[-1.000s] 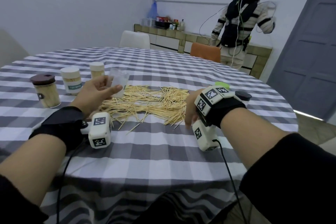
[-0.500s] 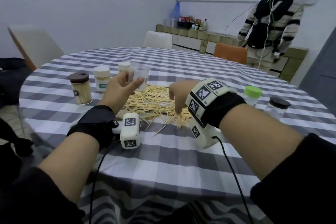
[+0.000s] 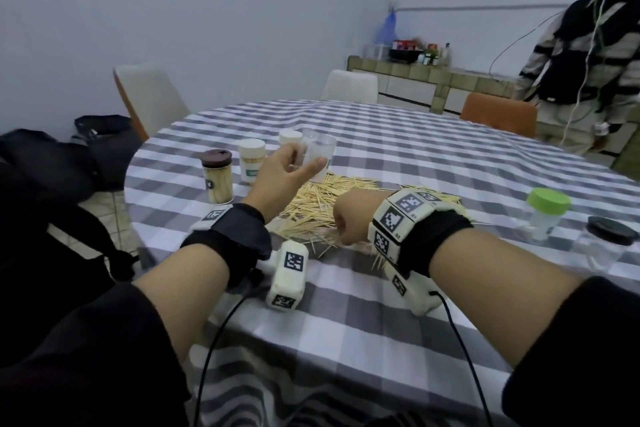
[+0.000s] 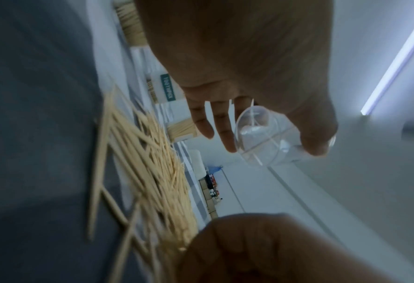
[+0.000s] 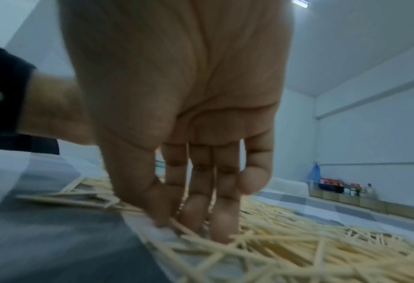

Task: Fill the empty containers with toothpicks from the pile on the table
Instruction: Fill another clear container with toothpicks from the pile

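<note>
Round table with grey-white check cloth. Far left: brown-lidded jar full of toothpicks, upright. Next right, white-lidded labelled container with toothpicks, and another white-capped one behind it, partly hidden by the left hand.

Left hand is raised above the table, thumb and fingers curled round a clear empty container; in the left wrist view the container sits between thumb and forefinger, the other fingers loose and straight. It looks uncapped and tilted; exact tilt unclear.

Centre: toothpick pile spread flat on the cloth, just below and right of the held container.

Right hand is down on the near edge of the pile. Right wrist view shows fingertips and thumb pressed together into the toothpicks, pinching at some; how many, cannot tell.

Right side: clear jar with green lid, upright, looks empty. Just beside it at the right edge, clear jar with black lid, also appears empty. Both well apart from the pile.
</note>
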